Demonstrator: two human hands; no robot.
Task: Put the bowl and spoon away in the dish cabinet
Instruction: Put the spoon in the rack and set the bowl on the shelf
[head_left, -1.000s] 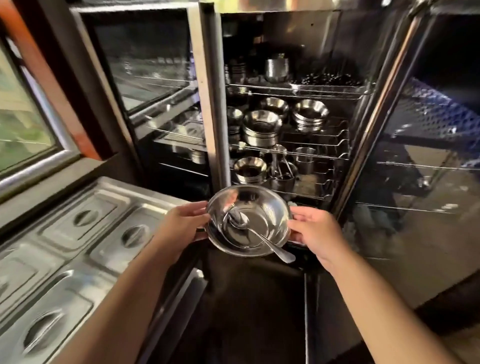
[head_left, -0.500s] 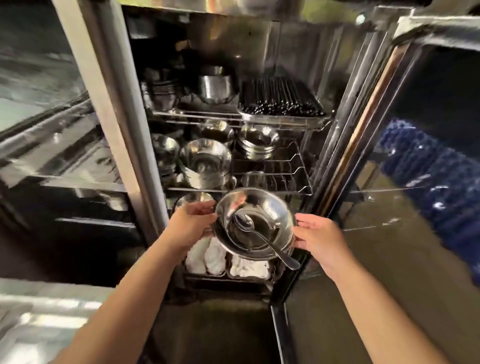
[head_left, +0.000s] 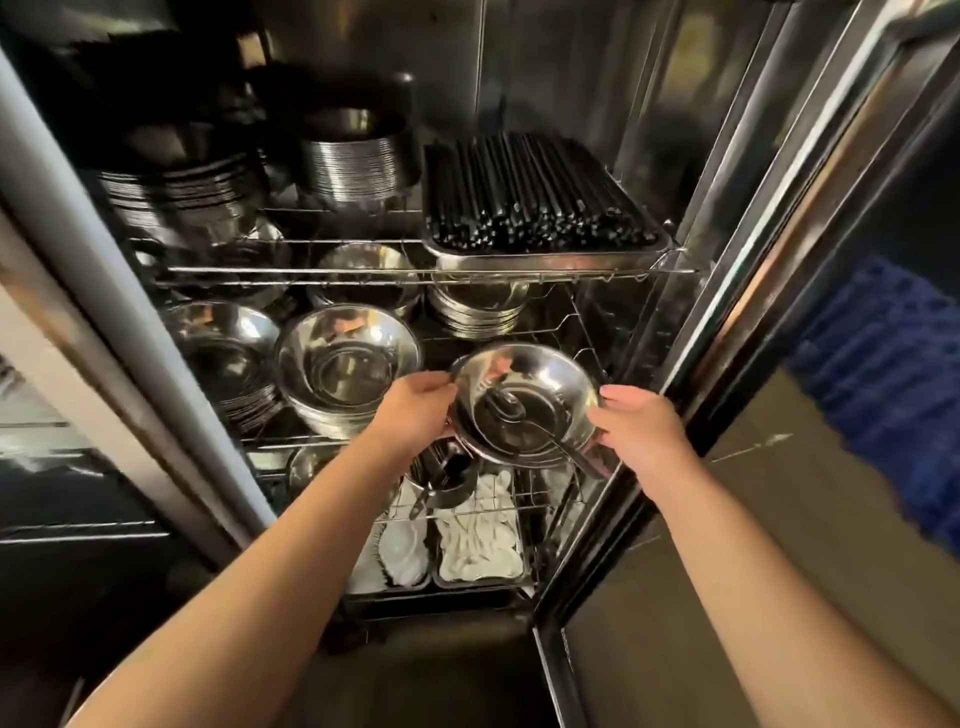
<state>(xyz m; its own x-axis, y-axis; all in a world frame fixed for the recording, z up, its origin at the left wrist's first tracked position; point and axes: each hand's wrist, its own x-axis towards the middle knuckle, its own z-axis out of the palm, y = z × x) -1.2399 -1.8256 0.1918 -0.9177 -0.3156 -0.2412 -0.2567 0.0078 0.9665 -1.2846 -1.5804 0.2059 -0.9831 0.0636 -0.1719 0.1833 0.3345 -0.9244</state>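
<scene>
I hold a shiny steel bowl (head_left: 540, 379) by its rim at the front right of the open dish cabinet (head_left: 691, 270), level with the middle wire shelf. My left hand (head_left: 415, 413) grips the bowl's left rim and my right hand (head_left: 636, 428) grips the right rim. A steel spoon (head_left: 550, 434) lies inside the bowl, its handle sticking out over the near right rim. Just left of it on the middle shelf stands a stack of similar steel bowls (head_left: 345, 364).
The top shelf carries stacked plates (head_left: 182, 197), a stack of round tins (head_left: 358, 161) and a tray of black chopsticks (head_left: 530, 208). More bowl stacks (head_left: 478, 306) sit behind. A cutlery holder (head_left: 441, 478) and white cloths (head_left: 478, 540) lie below. The open door (head_left: 779, 291) stands at right.
I have come closer to the cabinet. The bowl with the spoon has moved up and forward to the middle shelf's front right, both hands still on its rim.
</scene>
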